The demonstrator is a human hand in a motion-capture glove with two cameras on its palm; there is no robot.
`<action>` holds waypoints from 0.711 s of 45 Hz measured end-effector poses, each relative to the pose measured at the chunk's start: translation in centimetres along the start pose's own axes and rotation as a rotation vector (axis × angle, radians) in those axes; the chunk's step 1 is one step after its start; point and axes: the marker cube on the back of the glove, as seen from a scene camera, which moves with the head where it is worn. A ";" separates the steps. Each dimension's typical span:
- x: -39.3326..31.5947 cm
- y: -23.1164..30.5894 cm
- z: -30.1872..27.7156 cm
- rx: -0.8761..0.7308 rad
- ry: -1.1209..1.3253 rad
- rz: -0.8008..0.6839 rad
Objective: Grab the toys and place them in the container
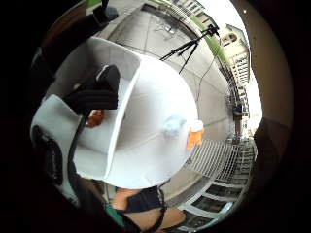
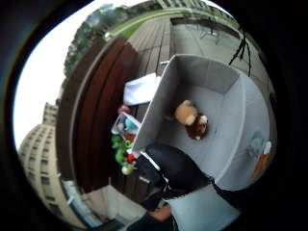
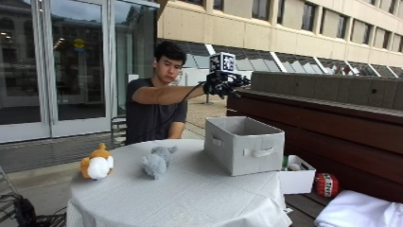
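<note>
My gloved right hand point(image 3: 223, 85) hangs high above the grey fabric container point(image 3: 242, 144), fingers relaxed and holding nothing. The container stands at the right side of the round white-clothed table point(image 3: 189, 198). A tan and brown plush toy point(image 2: 191, 119) lies on the container's floor point(image 2: 221, 144); the little finger side view shows only an orange bit of that toy point(image 1: 95, 118) under my gloved fingers point(image 1: 95, 94). On the cloth to the container's left lie a grey plush point(image 3: 157, 161) and an orange and white plush point(image 3: 96, 163), the latter near the table's edge.
A small white box point(image 3: 296, 178) with several toys sits on the wooden bench beside the table, with a red item point(image 3: 325, 184) and a white cloth point(image 3: 359, 213) further along. Green toys point(image 2: 119, 154) lie by that box. A tripod point(image 1: 189, 46) stands on the pavement.
</note>
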 end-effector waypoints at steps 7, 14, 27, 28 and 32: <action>4.9 1.9 -2.1 -0.010 0.054 0.001; 11.1 3.2 -3.5 0.005 0.094 0.047; 21.2 5.7 -1.4 -0.017 0.090 0.125; 21.8 5.9 -0.8 -0.019 0.089 0.129; 24.2 7.0 1.7 -0.032 0.088 0.151</action>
